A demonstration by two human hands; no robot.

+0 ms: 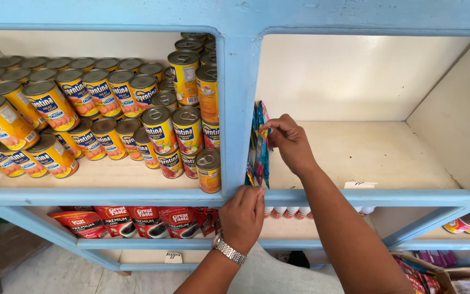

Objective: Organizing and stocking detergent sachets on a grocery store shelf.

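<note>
Left hand: my left hand (242,215), a metal watch (229,250) on its wrist, rests on the front edge of the blue shelf (354,196); its fingertips pinch the lower end of the sachets (258,146).
Right hand: my right hand (289,142) reaches into the right bay and grips the sachets near their upper part between thumb and fingers.
Sachets: a thin stack of blue, multicoloured packets standing on edge, upright, pressed against the blue divider (239,109) at the left side of the right bay, their bottom at the shelf's front lip.
Right bay: pale board floor and cream walls; a small white tag (360,185) sits at the front edge, well to the right of my hands.
Left bay: yellow cans (55,106) with blue labels lie and stand in rows; some are stacked against the divider, just across from the sachets.
Lower shelf: red pouches (131,220) lean in a row under the cans; white bottle caps (286,211) show just right of my left hand.
Bottom right: an open carton (436,272) holding more packets, beside my right forearm.
Floor: pale tiles (66,272) at lower left.
</note>
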